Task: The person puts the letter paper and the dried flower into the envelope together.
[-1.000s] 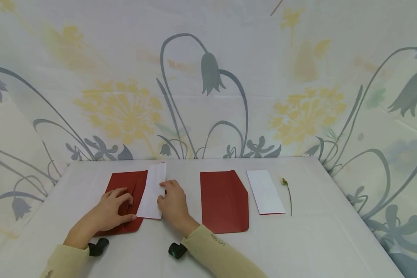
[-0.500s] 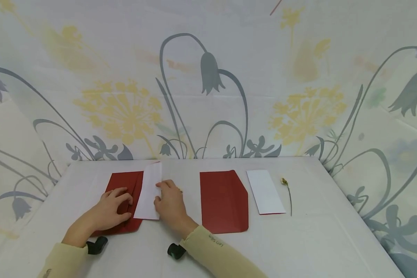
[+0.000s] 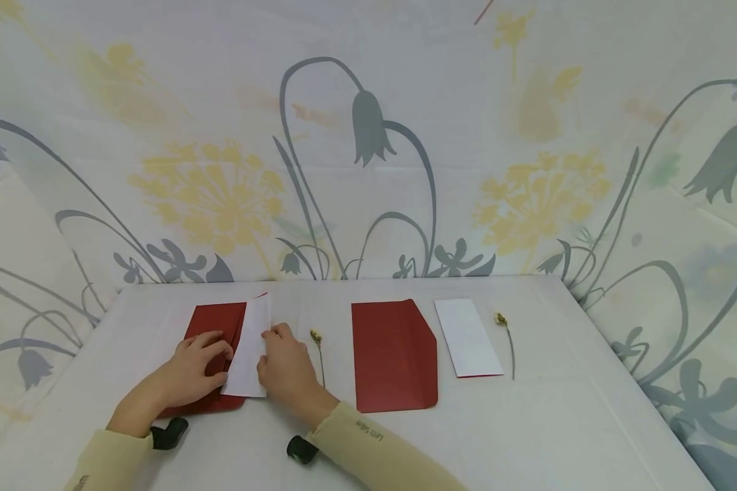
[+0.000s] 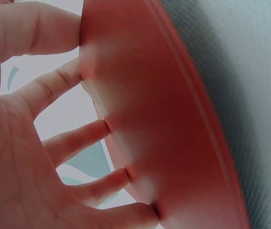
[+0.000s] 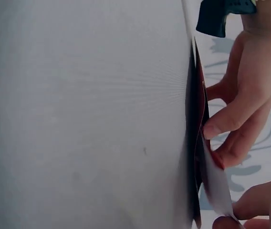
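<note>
A red envelope [image 3: 216, 315] lies at the left of the white table, partly hidden under my left hand [image 3: 190, 372]. The left wrist view shows that hand's spread fingertips pressing on the envelope's red face [image 4: 140, 90]. My right hand [image 3: 291, 372] pinches the right edge of a white card [image 3: 248, 358] between thumb and fingers. The card's left side overlaps the envelope's right edge. From the right wrist view, the card [image 5: 216, 191] reaches in at the envelope's parted edge, close to the left thumb.
Right of my right hand lies a dried flower [image 3: 319, 351]. Farther right come a second red envelope [image 3: 393, 358], a white card [image 3: 469, 339] and another dried flower [image 3: 510, 344]. A flower-printed cloth [image 3: 368, 204] hangs behind the table.
My right hand and the card have moved left and a little nearer, over more of the envelope. The near dried flower has come into view. The left hand has barely moved.
</note>
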Action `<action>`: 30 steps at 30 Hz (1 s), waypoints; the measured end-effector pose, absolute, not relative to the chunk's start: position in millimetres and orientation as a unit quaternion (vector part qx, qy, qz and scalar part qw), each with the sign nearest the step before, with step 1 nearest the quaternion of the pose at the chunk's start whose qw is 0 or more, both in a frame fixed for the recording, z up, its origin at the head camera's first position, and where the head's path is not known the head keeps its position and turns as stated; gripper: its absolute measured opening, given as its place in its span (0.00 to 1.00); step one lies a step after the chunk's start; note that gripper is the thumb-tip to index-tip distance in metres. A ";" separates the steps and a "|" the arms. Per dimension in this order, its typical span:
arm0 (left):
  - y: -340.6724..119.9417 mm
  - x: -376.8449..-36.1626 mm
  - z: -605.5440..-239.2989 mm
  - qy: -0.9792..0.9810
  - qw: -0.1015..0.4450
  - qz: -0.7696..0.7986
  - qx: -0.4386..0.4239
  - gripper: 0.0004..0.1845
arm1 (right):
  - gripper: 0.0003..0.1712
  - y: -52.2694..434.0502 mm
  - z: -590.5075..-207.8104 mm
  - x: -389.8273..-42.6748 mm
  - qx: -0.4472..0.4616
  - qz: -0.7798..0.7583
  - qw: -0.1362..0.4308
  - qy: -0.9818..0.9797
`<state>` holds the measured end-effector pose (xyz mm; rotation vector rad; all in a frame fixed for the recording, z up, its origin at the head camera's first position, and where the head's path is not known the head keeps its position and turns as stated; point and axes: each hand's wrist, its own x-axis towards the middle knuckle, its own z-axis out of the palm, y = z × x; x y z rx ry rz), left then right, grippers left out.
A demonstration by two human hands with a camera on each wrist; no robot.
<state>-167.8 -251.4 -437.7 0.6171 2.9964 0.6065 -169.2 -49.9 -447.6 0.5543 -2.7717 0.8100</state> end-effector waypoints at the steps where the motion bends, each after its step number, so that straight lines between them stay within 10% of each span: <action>1: -251.8 -167.7 -437.9 0.960 0.011 0.196 0.199 0.12 | 0.18 -50.6 -446.9 -168.4 0.190 0.267 0.100 -0.940; 30: -255.5 -169.0 -440.2 0.962 0.015 0.201 0.185 0.13 | 0.16 -67.6 -459.2 -181.8 0.179 0.325 0.007 -0.929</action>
